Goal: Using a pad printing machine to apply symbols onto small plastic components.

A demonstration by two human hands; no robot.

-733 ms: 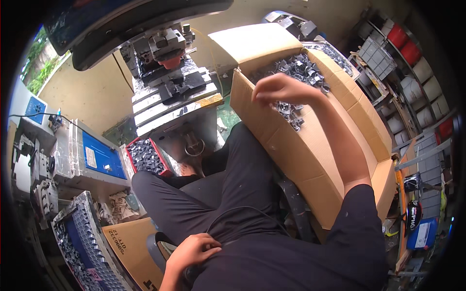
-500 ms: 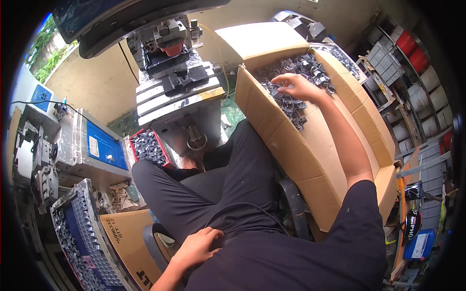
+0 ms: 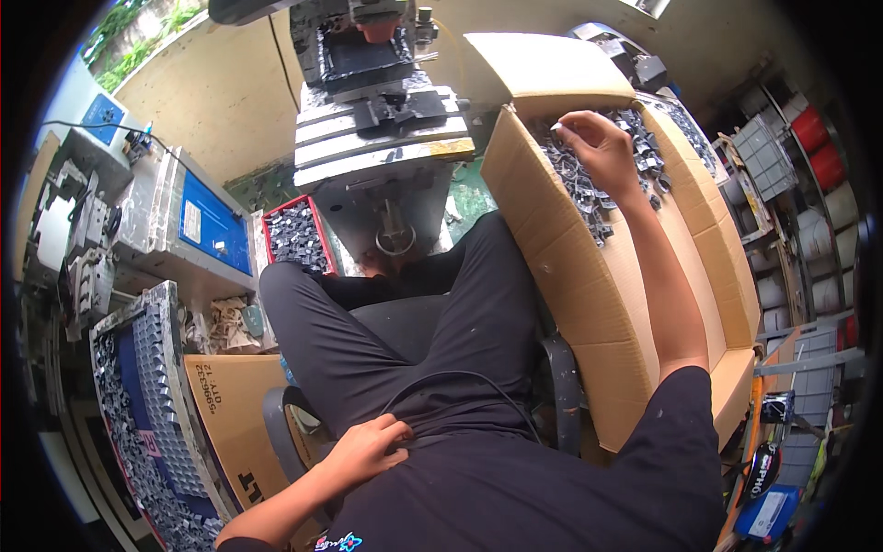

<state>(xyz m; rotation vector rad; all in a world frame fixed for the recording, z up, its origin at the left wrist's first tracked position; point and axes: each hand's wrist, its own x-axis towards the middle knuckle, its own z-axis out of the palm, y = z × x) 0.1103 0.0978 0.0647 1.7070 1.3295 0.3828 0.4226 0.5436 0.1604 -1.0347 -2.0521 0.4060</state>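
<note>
My right hand (image 3: 598, 152) hovers over the far end of a long cardboard box (image 3: 566, 294) to my right. Its thumb and forefinger are pinched together, with a small pale spot at the tips that is too small to name. Below the hand lies a heap of small dark grey curved parts (image 3: 589, 204) in the box. My left hand (image 3: 372, 448) rests on my lap at the waist, thumb apart from the loosely bent fingers, with nothing in it. A thin dark cable (image 3: 460, 375) loops across my lap beside it.
Ahead stands a machine with a slotted table (image 3: 386, 161) and a dark fixture (image 3: 400, 110) on it. A red tray (image 3: 317, 221) of small parts sits left of its base. Crates of parts (image 3: 170, 368) and another carton (image 3: 235, 405) flank my chair; shelving (image 3: 782, 230) stands right.
My right hand has gone from spread fingers low over the heap to a pinch, slightly raised. My left hand stays on my lap. The whole view has shifted a little.
</note>
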